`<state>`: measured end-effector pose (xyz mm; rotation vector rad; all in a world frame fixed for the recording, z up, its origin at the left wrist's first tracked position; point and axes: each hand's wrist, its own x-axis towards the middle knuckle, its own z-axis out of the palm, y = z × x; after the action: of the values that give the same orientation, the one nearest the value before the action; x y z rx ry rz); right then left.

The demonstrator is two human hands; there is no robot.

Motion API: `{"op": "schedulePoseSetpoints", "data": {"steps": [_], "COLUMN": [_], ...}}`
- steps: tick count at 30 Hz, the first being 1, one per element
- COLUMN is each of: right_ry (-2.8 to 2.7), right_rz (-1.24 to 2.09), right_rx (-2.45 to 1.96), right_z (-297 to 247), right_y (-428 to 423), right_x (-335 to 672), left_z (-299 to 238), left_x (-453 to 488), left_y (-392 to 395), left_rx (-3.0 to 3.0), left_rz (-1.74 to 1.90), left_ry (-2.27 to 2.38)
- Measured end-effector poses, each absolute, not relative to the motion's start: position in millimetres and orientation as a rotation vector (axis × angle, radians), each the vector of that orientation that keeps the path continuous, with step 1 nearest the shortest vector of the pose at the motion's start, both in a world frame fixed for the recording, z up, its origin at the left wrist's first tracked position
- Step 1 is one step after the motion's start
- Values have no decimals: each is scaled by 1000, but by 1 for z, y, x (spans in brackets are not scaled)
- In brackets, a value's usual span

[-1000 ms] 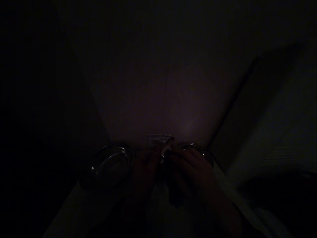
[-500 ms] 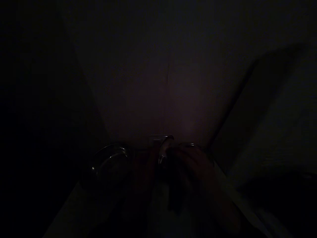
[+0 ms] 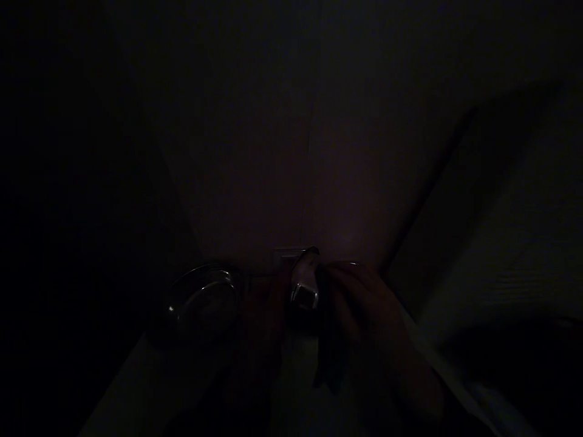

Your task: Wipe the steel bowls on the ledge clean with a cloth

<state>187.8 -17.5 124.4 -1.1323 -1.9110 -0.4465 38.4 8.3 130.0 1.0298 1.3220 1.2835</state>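
Note:
The scene is very dark. A shiny metal bowl (image 3: 304,294) is tipped on its side between my two hands. My left hand (image 3: 264,309) is closed against the bowl's left side, its fingers mostly lost in shadow. On the other side, my right hand (image 3: 368,297) grips a dark cloth (image 3: 330,355), which hangs down below the fingers. The cloth's upper end is close to the bowl's right edge; whether it touches the metal is hard to see.
A larger shiny metal basin (image 3: 204,300) stands to the left on a pale surface (image 3: 132,382). Behind the hands rises a wall (image 3: 255,182) with a thin vertical seam. Part of another curved rim (image 3: 353,263) shows behind my right hand. A slanted dark edge runs up the right.
My right hand and the cloth have shifted slightly right, off the bowl's face, so more of the bowl shows. My left hand holds about the same place.

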Motion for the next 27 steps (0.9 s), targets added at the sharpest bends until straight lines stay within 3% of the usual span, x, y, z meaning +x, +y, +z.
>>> {"op": "schedulePoseSetpoints", "data": {"steps": [8, 27], "right_ry": [-2060, -1898], "right_rz": [-497, -461], "right_rx": [-1027, -1224], "right_z": [122, 122], "right_y": [-27, -17], "right_x": [178, 187], "left_z": [143, 135], "left_x": [37, 46], "left_y": [5, -2], "left_rx": [981, 983], "left_rz": [1254, 1206], "left_ry": [1361, 1255]}}
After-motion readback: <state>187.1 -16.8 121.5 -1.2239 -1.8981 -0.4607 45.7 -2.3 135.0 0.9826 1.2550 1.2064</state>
